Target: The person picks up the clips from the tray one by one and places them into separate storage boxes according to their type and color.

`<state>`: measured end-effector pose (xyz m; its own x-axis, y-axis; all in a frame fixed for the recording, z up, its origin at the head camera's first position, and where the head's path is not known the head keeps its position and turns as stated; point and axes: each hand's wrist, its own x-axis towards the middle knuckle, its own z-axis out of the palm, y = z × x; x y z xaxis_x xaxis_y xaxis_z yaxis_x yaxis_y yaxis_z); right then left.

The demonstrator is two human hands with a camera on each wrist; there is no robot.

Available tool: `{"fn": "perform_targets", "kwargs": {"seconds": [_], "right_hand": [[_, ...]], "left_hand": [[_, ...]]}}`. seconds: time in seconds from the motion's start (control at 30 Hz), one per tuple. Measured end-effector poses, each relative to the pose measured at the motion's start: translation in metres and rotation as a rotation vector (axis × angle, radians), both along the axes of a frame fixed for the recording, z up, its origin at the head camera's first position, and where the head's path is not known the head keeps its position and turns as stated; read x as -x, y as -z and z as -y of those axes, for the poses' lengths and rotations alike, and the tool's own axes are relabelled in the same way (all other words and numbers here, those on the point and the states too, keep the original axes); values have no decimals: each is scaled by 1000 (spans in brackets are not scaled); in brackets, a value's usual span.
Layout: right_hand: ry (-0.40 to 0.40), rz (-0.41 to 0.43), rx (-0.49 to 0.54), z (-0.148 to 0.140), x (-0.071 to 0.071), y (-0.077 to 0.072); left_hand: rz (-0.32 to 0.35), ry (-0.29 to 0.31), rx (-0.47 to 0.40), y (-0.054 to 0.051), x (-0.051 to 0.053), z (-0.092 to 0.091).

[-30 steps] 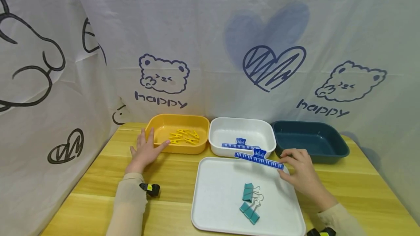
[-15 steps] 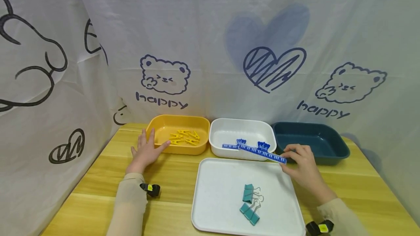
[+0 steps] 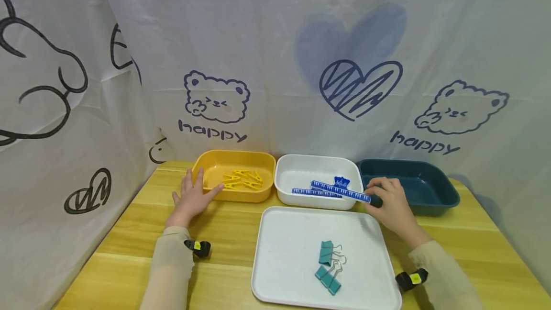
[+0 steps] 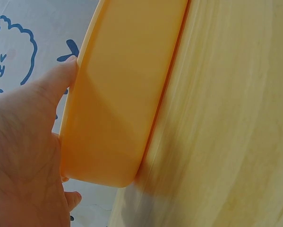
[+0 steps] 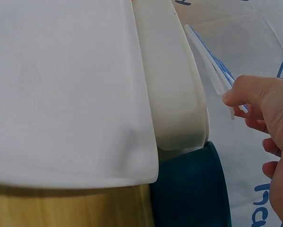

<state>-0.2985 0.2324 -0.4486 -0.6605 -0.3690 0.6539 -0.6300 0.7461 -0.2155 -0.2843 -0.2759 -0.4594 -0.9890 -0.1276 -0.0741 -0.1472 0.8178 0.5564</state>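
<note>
My right hand (image 3: 393, 207) pinches one end of a long blue clip with a piano-key pattern (image 3: 340, 190), which hangs tilted over the white bin (image 3: 284, 196). In the right wrist view the clip (image 5: 212, 61) extends from between thumb and fingers, above the bin's rim. A second blue piano-key clip (image 3: 303, 192) lies inside the white bin, partly covered by the held one. My left hand (image 3: 191, 204) rests with spread fingers on the left end and front rim of the yellow bin (image 3: 241, 196). Several yellow clothespins (image 3: 243, 179) lie in that bin.
A white tray (image 3: 284, 252) in front of the bins carries two teal binder clips (image 3: 325, 252). To the right of the white bin stands a dark teal bin (image 3: 430, 188). A printed curtain (image 3: 280, 61) hangs behind the wooden table (image 3: 224, 276).
My right hand has moved forward and slightly left, bringing the held blue clip from above the tray's far edge to over the white bin. My left hand stays on the yellow bin.
</note>
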Motion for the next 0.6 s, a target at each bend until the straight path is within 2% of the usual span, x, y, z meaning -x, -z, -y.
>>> {"fn": "perform_targets", "kwargs": {"seconds": [0.23,0.6], "right_hand": [[36,117,-15,7,13,-5],[40,186,-75,18,42,-4]], "left_hand": [[-1,-2,9,-2,0,0],[-1,5,4,-1,0,0]]}}
